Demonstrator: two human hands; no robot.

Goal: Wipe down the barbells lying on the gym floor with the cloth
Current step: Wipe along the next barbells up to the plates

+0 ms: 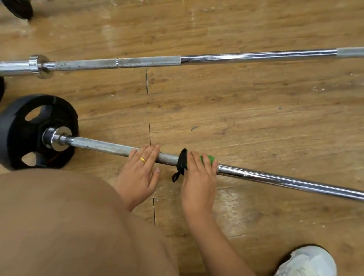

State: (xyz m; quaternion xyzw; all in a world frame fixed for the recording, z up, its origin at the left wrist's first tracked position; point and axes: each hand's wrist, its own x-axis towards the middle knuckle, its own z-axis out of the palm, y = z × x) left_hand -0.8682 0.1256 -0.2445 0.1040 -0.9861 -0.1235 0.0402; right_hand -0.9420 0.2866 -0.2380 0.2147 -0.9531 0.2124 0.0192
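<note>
Your nearest barbell [287, 183] lies across the lower middle of the frame on the wooden floor [272, 127], with a black weight plate [19, 130] on its left end. Your right hand [199, 183] grips the green cloth [209, 159] wrapped over the shaft. Your left hand [139, 174] rests beside it, fingers laid across the knurling, thumb free. The steel bar is stiff and heavy and should stay put. The soft cloth will likely drag on knurling and glide on chrome. Rightward the shaft runs unobstructed; leftward the plate stops you.
</note>
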